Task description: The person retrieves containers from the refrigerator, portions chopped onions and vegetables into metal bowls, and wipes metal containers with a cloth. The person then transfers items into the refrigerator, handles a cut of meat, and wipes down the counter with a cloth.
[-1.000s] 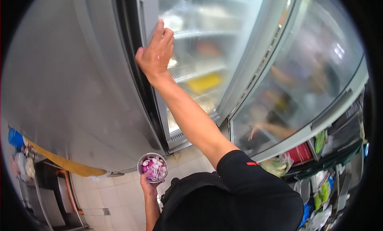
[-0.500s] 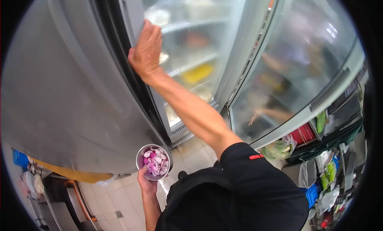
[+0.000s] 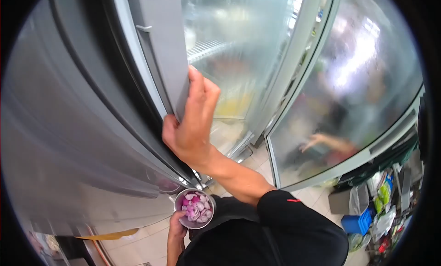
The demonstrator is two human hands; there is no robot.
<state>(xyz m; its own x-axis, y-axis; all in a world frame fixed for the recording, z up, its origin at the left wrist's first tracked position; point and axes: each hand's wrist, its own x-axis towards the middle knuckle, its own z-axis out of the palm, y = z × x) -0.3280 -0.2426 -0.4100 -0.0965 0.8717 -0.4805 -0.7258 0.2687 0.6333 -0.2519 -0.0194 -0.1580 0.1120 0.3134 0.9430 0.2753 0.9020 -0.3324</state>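
Observation:
My left hand (image 3: 176,225) grips a round metal bowl (image 3: 212,206) at its rim, low in the view near my body. Peeled red onion pieces (image 3: 197,207), purple and whitish, lie in the bowl. Further up, my right hand (image 3: 195,125) is closed around the edge of the grey frame of a fridge door (image 3: 169,50), with the thumb on the left side and the fingers on the right. Beyond that frame, misted glass (image 3: 257,50) partly hides a wire shelf (image 3: 209,49) and a yellow thing I cannot make out.
A misted glass panel (image 3: 349,91) on the right carries blurred reflections, an arm among them. Close on the left is a large metal cabinet surface (image 3: 69,151). At lower right stand a blue container (image 3: 356,223), a grey bin (image 3: 340,202) and plastic bags (image 3: 383,222). The floor is tiled (image 3: 138,247).
My view has shifted nearer the fridge. The right hand now appears lower, wrapped round the door frame, which shows much wider. The bowl of onions appears lower and further right, still in my left hand.

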